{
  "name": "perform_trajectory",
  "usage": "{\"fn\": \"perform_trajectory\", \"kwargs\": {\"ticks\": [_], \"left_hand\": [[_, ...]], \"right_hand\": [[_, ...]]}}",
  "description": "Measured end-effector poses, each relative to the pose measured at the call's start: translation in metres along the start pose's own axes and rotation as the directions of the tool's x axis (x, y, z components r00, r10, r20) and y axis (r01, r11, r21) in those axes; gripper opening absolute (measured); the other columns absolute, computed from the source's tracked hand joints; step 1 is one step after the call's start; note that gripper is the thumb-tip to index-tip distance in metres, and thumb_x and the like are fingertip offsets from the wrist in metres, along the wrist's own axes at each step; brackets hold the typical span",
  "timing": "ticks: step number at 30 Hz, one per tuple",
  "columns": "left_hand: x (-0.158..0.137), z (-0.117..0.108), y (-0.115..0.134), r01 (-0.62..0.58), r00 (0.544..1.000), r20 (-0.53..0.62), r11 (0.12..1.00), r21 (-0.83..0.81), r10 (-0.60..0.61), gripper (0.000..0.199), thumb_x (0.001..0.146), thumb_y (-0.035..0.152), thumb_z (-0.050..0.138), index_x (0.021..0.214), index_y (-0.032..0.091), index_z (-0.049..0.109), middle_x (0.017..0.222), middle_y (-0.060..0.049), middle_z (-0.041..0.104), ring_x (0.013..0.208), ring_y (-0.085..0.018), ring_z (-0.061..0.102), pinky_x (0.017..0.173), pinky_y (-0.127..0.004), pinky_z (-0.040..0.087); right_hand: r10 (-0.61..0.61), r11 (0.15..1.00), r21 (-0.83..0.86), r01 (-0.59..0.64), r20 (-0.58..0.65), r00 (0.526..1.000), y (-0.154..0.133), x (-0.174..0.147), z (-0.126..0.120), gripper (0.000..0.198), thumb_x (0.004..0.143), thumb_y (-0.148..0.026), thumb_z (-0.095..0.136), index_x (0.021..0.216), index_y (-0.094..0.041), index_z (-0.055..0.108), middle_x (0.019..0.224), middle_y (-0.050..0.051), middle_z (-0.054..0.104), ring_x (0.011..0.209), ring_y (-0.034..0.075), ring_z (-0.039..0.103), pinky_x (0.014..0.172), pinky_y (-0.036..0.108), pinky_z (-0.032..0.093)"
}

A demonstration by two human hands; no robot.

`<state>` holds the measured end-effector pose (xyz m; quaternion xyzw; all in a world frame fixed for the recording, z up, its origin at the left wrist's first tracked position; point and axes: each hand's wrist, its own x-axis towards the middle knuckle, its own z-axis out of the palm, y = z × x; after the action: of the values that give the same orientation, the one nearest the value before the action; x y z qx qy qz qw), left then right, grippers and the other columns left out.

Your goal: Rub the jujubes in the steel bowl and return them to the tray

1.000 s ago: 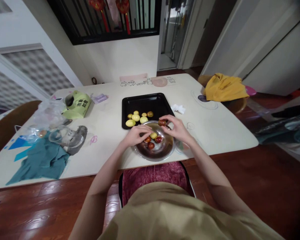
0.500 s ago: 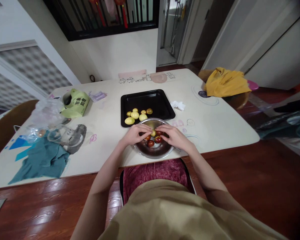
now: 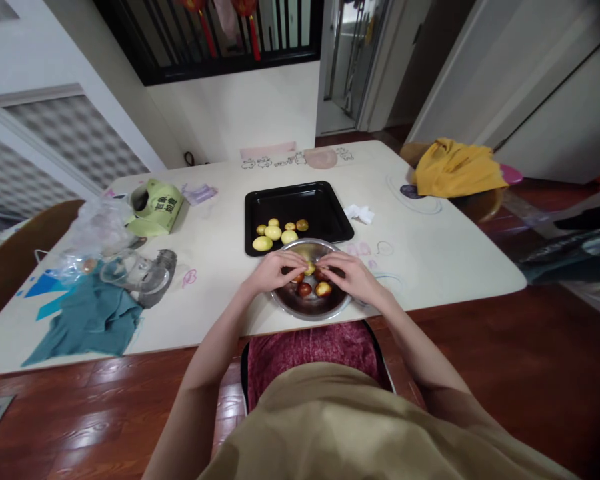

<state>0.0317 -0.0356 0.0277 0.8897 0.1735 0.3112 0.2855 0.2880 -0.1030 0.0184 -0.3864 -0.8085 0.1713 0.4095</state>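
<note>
Nearest first, the red chair seat (image 3: 317, 343) stands below the near edge of the white table (image 3: 460, 260). Just inside that edge sits the metal bowl (image 3: 313, 310), upright, with at least 4 pieces of fruit in it. It appears stiff, smooth and fairly light; the rim, taken at 2 opposite sides, should give the surest hold.

The 2 hands are apart, fingers bent inward over the bowl. The left hand (image 3: 275, 271) is close to the yellow fruit (image 3: 310, 268) in the bowl, near its far side; whether it grips anything cannot be told. The right hand (image 3: 355, 275) has its fingertips by a dark red fruit, partly covered; its grip likewise cannot be confirmed.

Farther down in the bowl lie 2 more pieces in clearer view: a red fruit (image 3: 305, 289) and a mottled fruit (image 3: 323, 289). Their skins shine, so they are judged slippery, light, firm and liable to roll or bruise if squeezed hard. Recommended hold: thumb and fingertips around the widest part, light pressure.

Beyond the bowl rests the black tray (image 3: 325, 207), flat, with 7 pieces of fruit grouped at its near left. The larger pale fruit (image 3: 263, 243) should be somewhat heavier and need a wider pinch. Right of the tray, near it, lies a crumpled tissue (image 3: 360, 213), judged soft and easily torn
</note>
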Motion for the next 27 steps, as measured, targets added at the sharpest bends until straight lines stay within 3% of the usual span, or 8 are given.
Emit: {"fn": "perform_trajectory", "kwargs": {"ticks": [5,9,12,14,17,20,22,27], "left_hand": [[0.0,0.0,0.003,0.003,1.0,-0.004,1.0,-0.001,-0.003,0.024,0.104,0.03,0.063,0.101,0.018,0.084,0.106,-0.011,0.084,0.104,-0.026,0.081,0.096,-0.04,0.065],[0.001,0.002,0.004,0.024,0.998,-0.056,1.0,-0.019,-0.025,0.025,0.105,0.033,0.063,0.103,0.019,0.083,0.105,-0.01,0.084,0.104,-0.025,0.08,0.096,-0.041,0.065],[0.001,-0.001,0.002,0.027,0.986,-0.163,1.0,0.005,-0.026,0.025,0.105,0.034,0.062,0.104,0.019,0.082,0.106,-0.01,0.084,0.107,-0.024,0.078,0.099,-0.042,0.064],[0.001,-0.008,-0.003,0.071,0.954,-0.296,0.995,0.072,-0.047,0.025,0.105,0.033,0.061,0.105,0.018,0.081,0.108,-0.01,0.083,0.108,-0.024,0.077,0.102,-0.043,0.062],[-0.004,-0.022,-0.019,0.231,0.849,-0.516,0.958,0.168,-0.115,0.023,0.104,0.03,0.06,0.113,0.018,0.078,0.117,-0.011,0.08,0.113,-0.024,0.074,0.106,-0.043,0.059],[-0.014,-0.038,-0.044,0.38,0.773,-0.607,0.9,0.214,-0.182,0.031,0.099,0.022,0.06,0.127,0.017,0.072,0.128,-0.013,0.075,0.118,-0.025,0.071,0.101,-0.04,0.061],[-0.02,-0.047,-0.062,0.435,0.773,-0.594,0.869,0.237,-0.225,0.035,0.096,0.018,0.059,0.129,0.016,0.071,0.128,-0.014,0.074,0.117,-0.026,0.071,0.101,-0.041,0.061],[-0.026,-0.068,-0.098,0.434,0.849,-0.438,0.863,0.26,-0.295,0.033,0.097,0.017,0.056,0.124,0.016,0.074,0.138,-0.015,0.072,0.131,-0.028,0.067,0.12,-0.051,0.05]], "right_hand": [[-0.059,0.997,0.035,0.068,-0.212,0.976,0.002,-0.019,0.001,0.022,0.106,-0.026,0.056,0.098,-0.023,0.077,0.095,0.01,0.081,0.095,0.025,0.077,0.087,0.042,0.063],[-0.148,0.988,0.009,0.154,-0.226,0.963,0.012,-0.034,0.009,0.03,0.107,-0.027,0.049,0.101,-0.023,0.078,0.097,0.01,0.082,0.103,0.029,0.078,0.093,0.051,0.062],[-0.207,0.978,-0.021,0.208,-0.224,0.952,0.016,-0.037,0.016,0.034,0.107,-0.027,0.045,0.105,-0.022,0.079,0.103,0.011,0.083,0.103,0.028,0.077,0.092,0.052,0.061],[-0.223,0.975,-0.04,0.22,-0.243,0.944,0.017,-0.036,0.019,0.037,0.107,-0.026,0.042,0.102,-0.022,0.079,0.1,0.011,0.082,0.1,0.028,0.077,0.087,0.05,0.061],[-0.243,0.97,-0.066,0.234,-0.262,0.934,0.017,-0.035,0.02,0.037,0.107,-0.024,0.042,0.097,-0.022,0.079,0.096,0.01,0.082,0.094,0.027,0.077,0.082,0.046,0.059],[-0.27,0.963,-0.072,0.26,-0.273,0.923,0.017,-0.034,0.02,0.037,0.106,-0.022,0.043,0.095,-0.022,0.078,0.095,0.009,0.081,0.092,0.025,0.076,0.079,0.044,0.058],[-0.267,0.964,-0.07,0.258,-0.268,0.926,0.017,-0.034,0.02,0.037,0.106,-0.022,0.042,0.093,-0.022,0.077,0.093,0.009,0.081,0.091,0.025,0.076,0.079,0.044,0.058],[-0.234,0.972,-0.064,0.225,-0.244,0.941,0.019,-0.035,0.02,0.04,0.107,-0.026,0.041,0.088,-0.023,0.076,0.091,0.008,0.08,0.089,0.026,0.075,0.079,0.045,0.057]]}}
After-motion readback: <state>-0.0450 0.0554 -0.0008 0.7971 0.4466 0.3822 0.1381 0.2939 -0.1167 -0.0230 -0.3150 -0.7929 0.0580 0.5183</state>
